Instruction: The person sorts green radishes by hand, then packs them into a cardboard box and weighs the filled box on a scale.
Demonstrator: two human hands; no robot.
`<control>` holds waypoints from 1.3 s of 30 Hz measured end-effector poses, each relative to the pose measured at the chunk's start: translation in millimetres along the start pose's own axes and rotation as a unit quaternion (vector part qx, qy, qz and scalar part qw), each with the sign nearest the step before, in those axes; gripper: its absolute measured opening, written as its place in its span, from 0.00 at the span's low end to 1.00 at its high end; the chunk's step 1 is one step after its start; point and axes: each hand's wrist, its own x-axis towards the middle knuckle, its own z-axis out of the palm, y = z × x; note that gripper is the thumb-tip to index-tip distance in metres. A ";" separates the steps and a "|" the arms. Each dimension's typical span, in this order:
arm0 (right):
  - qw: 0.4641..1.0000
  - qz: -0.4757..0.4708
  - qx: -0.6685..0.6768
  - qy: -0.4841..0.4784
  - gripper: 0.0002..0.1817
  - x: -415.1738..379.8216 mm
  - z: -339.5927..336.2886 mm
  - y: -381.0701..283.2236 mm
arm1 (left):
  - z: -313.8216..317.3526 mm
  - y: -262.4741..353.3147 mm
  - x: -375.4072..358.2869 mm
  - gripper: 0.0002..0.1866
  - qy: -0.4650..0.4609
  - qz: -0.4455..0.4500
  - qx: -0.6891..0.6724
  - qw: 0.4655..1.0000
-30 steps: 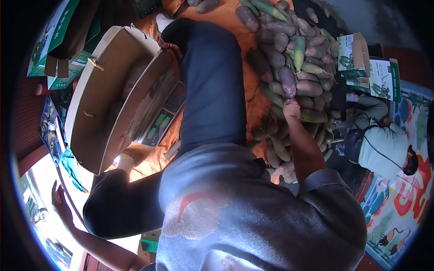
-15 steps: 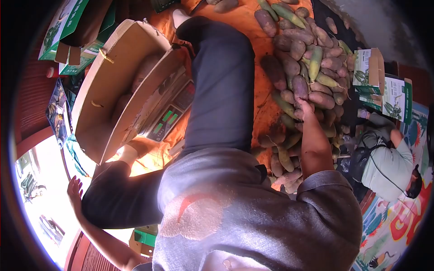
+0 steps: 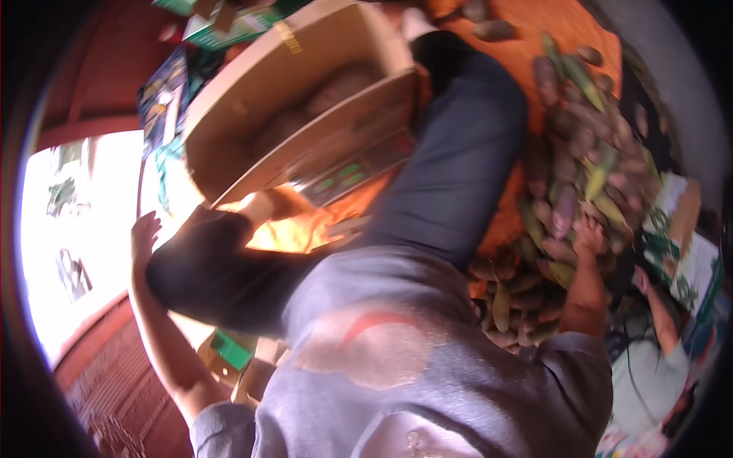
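Note:
My right hand point(image 3: 589, 235) rests on a heap of purple and green radishes point(image 3: 603, 164), its fingers stretched out and a little blurred. Just beyond its fingertips lies a purple radish point(image 3: 565, 212); nothing shows lifted. My left hand point(image 3: 145, 234) hangs beside my bent left knee, fingers loosely apart and holding nothing. Ahead of that knee an open cardboard box point(image 3: 252, 88) stands tilted in view, with large purple roots point(image 3: 343, 90) in its shadowed inside. Below its near wall shows a scale point(image 3: 340, 182) with lit green displays.
An orange sheet point(image 3: 546, 30) lies under the heap. To the right are printed cartons point(image 3: 683, 237) and another person point(image 3: 649, 374) whose arm reaches toward the heap. Green cartons point(image 3: 229, 29) stand at the upper left. Behind my left side is an open box point(image 3: 237, 357).
My view has turned, so the box and heap sit further right. My right hand's fingers are more spread on the heap. The other person's arm now reaches forward.

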 end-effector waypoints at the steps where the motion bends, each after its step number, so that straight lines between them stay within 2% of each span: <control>1: 1.000 0.001 -0.009 0.015 0.25 16.1 23.6 2.9 | 0.9 -2.7 3.2 0.21 0.002 -0.006 -0.004 1.000; 2: 0.998 -0.027 -0.040 0.036 0.18 12.7 18.0 1.3 | 10.8 13.4 -9.2 0.20 0.015 0.001 -0.055 0.998; 3: 0.996 -0.045 -0.060 0.055 0.17 15.5 21.2 1.0 | 23.4 36.0 -24.6 0.19 0.048 0.022 0.003 0.999; 4: 0.997 -0.034 -0.062 0.042 0.19 10.8 13.9 -2.6 | 21.0 33.7 -22.3 0.18 0.042 0.060 0.039 0.997; 5: 0.995 -0.035 -0.050 0.082 0.22 9.5 23.7 -2.5 | 22.2 34.5 -25.9 0.17 0.050 0.083 0.019 0.995; 6: 0.995 -0.034 -0.055 0.069 0.24 16.0 34.6 -0.9 | 23.0 41.9 -32.6 0.16 0.043 0.104 -0.008 0.994; 9: 0.988 -0.067 -0.080 0.112 0.25 11.5 39.6 12.7 | 26.0 67.4 -47.1 0.15 0.078 0.139 0.090 0.983; 11: 0.980 -0.064 -0.099 0.159 0.25 -1.7 28.3 27.6 | 25.3 67.6 -38.4 0.14 0.120 0.209 0.141 0.960; 12: 0.991 -0.020 -0.035 0.131 0.25 -8.5 17.4 35.0 | 25.8 74.5 -36.5 0.14 0.152 0.255 0.160 0.941; 13: 0.994 0.025 0.029 0.107 0.25 -11.6 5.1 37.7 | 26.6 82.6 -32.9 0.13 0.191 0.214 0.130 0.949; 14: 0.990 0.068 0.094 0.087 0.26 -13.1 -5.3 41.3 | 30.2 95.0 -35.2 0.12 0.211 0.256 0.081 0.940; 15: 0.961 0.115 0.148 0.202 0.32 -4.6 12.7 48.8 | 33.1 110.2 -38.4 0.12 0.222 0.283 0.089 0.929; 16: 0.946 0.153 0.205 0.198 0.33 7.9 24.6 65.2 | 36.1 126.2 -42.2 0.11 0.236 0.308 0.098 0.916; 18: 0.903 0.217 0.320 0.185 0.34 -6.2 0.4 60.3 | 46.8 156.9 -49.2 0.10 0.246 0.376 0.129 0.884; 19: 0.883 0.328 0.326 0.081 0.38 -25.9 -57.0 41.4 | 54.7 179.6 -60.8 0.12 0.201 0.368 0.140 0.897; 21: 0.861 0.256 0.364 0.247 0.36 -34.2 -108.3 27.7 | 76.2 213.2 -71.8 0.12 0.156 0.436 0.113 0.879; 22: 0.839 0.216 0.377 0.327 0.36 -36.3 -121.9 27.7 | 85.7 225.7 -75.1 0.12 0.104 0.446 0.105 0.883; 23: 0.796 0.119 0.431 0.409 0.34 -13.7 -123.8 43.4 | 95.4 238.0 -83.2 0.11 0.052 0.455 0.108 0.882; 24: 0.763 0.112 0.359 0.525 0.30 -27.1 -171.1 29.0 | 106.3 243.4 -84.4 0.11 0.015 0.467 0.143 0.873; 25: 0.715 0.039 0.473 0.514 0.29 -26.9 -202.5 31.9 | 118.5 247.5 -85.5 0.11 -0.002 0.488 0.151 0.860; 26: 0.702 0.000 0.457 0.546 0.27 -34.6 -241.8 29.5 | 130.5 246.9 -84.4 0.11 0.004 0.545 0.164 0.822; 27: 0.693 -0.003 0.481 0.537 0.27 -48.5 -283.4 20.2 | 140.2 247.2 -88.0 0.10 -0.027 0.528 0.211 0.822; 28: 0.628 -0.073 0.604 0.485 0.27 -62.9 -321.8 7.5 | 148.0 244.8 -92.5 0.10 -0.058 0.509 0.257 0.820; 30: 0.622 -0.144 0.614 0.464 0.28 -83.4 -380.8 -12.3 | 163.5 228.9 -94.8 0.09 -0.086 0.511 0.295 0.803; 31: 0.614 -0.218 0.603 0.460 0.29 -95.9 -410.6 -29.6 | 165.0 223.8 -98.1 0.11 -0.093 0.517 0.322 0.788; 32: 0.604 -0.290 0.588 0.453 0.30 -110.7 -439.6 -51.9 | 165.7 225.2 -104.7 0.15 -0.127 0.481 0.350 0.794; 34: 0.575 -0.452 0.565 0.381 0.34 -147.3 -496.2 -113.8 | 168.6 218.9 -108.7 0.19 -0.114 0.511 0.367 0.769; 35: 0.570 -0.489 0.570 0.334 0.36 -158.0 -511.7 -142.4 | 169.8 217.8 -110.0 0.22 -0.120 0.515 0.385 0.757; 38: 0.562 -0.604 0.518 0.227 0.37 -175.2 -546.9 -224.4 | 182.4 205.5 -116.1 0.28 -0.058 0.494 0.366 0.786; 39: 0.578 -0.638 0.440 0.256 0.37 -178.5 -554.7 -246.1 | 188.4 199.9 -116.3 0.34 -0.040 0.493 0.412 0.765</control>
